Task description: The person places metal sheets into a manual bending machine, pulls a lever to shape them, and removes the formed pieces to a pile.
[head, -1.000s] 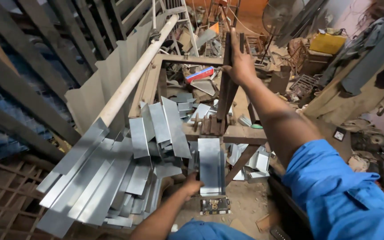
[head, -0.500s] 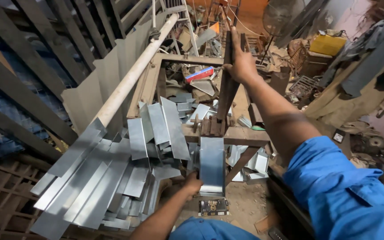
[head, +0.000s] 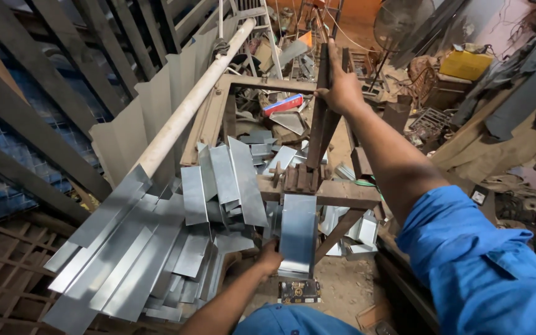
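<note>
My right hand [head: 341, 87] grips the upright dark metal lever [head: 319, 111] of a rusty bending machine [head: 317, 189], arm stretched out in a blue sleeve. My left hand [head: 270, 257] holds the lower left edge of a flat galvanised sheet-metal strip [head: 298, 232] that hangs down from the machine's jaw. The strip is upright and shiny, just below the toothed gear part of the machine.
A pile of long sheet-metal strips [head: 138, 248] lies at the left, several more leaning behind the machine. A pale long pipe [head: 187, 105] slants up to the back. A yellow box [head: 464, 64], a fan [head: 398, 25] and scrap clutter fill the back.
The view has shifted slightly. Both hands stay in place, right on the lever and left on the strip.
</note>
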